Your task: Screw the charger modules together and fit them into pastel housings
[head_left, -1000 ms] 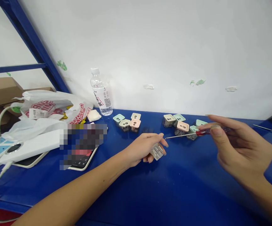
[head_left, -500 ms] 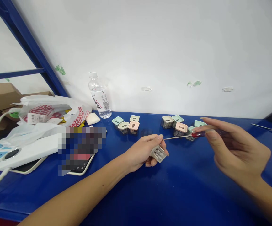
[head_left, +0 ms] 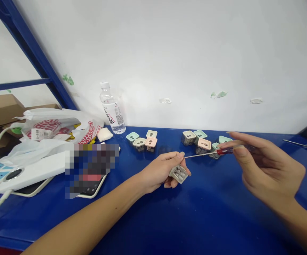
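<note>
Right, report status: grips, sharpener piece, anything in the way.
Left grip holding pale sharpener piece, slotted face in view. Right grip holding red-handled screwdriver, tip near left fingertips. Two-hole sharpeners beyond, apparently not obstructing.

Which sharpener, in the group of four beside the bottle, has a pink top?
The front-right sharpener, the one nearest the left hand. Of the other three, one has a mint top and two have cream tops.

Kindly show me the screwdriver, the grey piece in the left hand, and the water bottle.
Screwdriver [head_left: 223, 151]: head view, red handle.
Grey piece [head_left: 180, 173]: head view, slotted face.
Water bottle [head_left: 113, 114]: head view, label.
</note>
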### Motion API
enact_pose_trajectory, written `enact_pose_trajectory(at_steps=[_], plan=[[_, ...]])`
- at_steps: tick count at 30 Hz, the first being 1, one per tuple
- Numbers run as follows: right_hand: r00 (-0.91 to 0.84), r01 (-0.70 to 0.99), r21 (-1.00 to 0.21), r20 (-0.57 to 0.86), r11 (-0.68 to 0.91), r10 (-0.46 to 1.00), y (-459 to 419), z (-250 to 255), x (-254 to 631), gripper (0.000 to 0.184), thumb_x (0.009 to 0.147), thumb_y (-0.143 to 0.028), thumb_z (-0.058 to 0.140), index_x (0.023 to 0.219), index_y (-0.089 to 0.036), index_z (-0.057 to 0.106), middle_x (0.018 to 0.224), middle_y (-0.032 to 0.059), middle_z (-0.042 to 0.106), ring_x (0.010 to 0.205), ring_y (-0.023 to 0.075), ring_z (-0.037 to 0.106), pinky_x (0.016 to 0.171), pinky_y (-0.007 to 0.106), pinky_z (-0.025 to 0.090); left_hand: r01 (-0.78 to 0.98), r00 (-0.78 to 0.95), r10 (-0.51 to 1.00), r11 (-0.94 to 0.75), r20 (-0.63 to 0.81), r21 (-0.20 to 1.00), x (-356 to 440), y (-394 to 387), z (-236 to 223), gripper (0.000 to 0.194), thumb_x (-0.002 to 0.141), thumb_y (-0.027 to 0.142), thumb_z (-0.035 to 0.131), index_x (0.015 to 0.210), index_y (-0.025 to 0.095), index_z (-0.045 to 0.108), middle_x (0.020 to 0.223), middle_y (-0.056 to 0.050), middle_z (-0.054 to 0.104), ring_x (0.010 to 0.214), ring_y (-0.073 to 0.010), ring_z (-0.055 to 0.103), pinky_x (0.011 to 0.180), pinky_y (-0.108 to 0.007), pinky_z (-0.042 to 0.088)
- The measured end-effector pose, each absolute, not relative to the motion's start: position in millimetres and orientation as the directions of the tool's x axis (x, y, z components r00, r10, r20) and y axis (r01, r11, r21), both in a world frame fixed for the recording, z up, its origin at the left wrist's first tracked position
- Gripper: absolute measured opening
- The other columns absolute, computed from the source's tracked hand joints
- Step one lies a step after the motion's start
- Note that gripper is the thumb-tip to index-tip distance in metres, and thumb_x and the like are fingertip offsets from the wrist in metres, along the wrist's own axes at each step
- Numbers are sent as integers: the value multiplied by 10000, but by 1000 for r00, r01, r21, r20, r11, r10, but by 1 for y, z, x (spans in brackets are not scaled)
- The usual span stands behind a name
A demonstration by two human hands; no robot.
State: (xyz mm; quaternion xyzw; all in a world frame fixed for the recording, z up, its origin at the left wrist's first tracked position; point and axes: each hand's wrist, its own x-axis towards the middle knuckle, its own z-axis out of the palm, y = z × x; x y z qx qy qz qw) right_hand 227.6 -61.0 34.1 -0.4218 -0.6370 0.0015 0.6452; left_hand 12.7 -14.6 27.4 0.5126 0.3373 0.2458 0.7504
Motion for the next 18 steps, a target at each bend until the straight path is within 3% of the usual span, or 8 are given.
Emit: enact_pose_trajectory(at_steps=[9, 18], plan=[[177, 530, -561, 807, 636, 564, -60, 33, 232, 366, 854, -164, 757, 1187, -315, 753, 841, -23, 807, 690, 147, 763, 633, 239, 626, -28, 638, 731, 334, -240, 942, 13, -15, 27, 382, 995, 495, 491, 796, 169, 506, 785, -21, 669, 376, -24, 467, 314, -135, 259], [352, 491, -729, 667, 477, 657, -60, 38, 223, 247, 847, -284, 765, 1082, -208, 780, 701, 9, 786, 630, 189, 773, 630, 275, 656, 11, 622, 754, 260, -210, 965, 13, -16, 27, 442, 949, 586, 534, 832, 160, 557, 751, -4, 652, 394, -27, 473, 324, -142, 269]])
